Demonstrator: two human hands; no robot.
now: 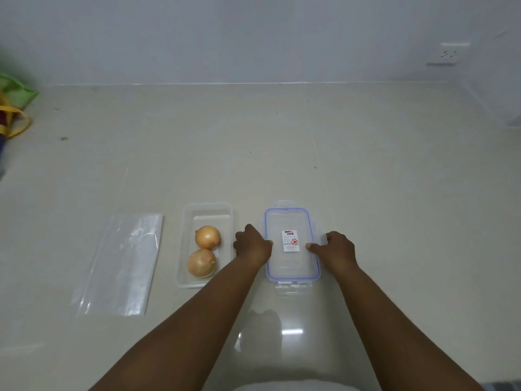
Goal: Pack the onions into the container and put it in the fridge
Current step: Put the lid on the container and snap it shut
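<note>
Head view: left hand clasping the left long edge of the lid, thumb on top; right hand clasping the right edge likewise. Lid flat on the counter, blue seal facing up, white label at centre. Just left of it, open clear container holding two onions, touching. Further left, flat clear plastic bag.
</note>
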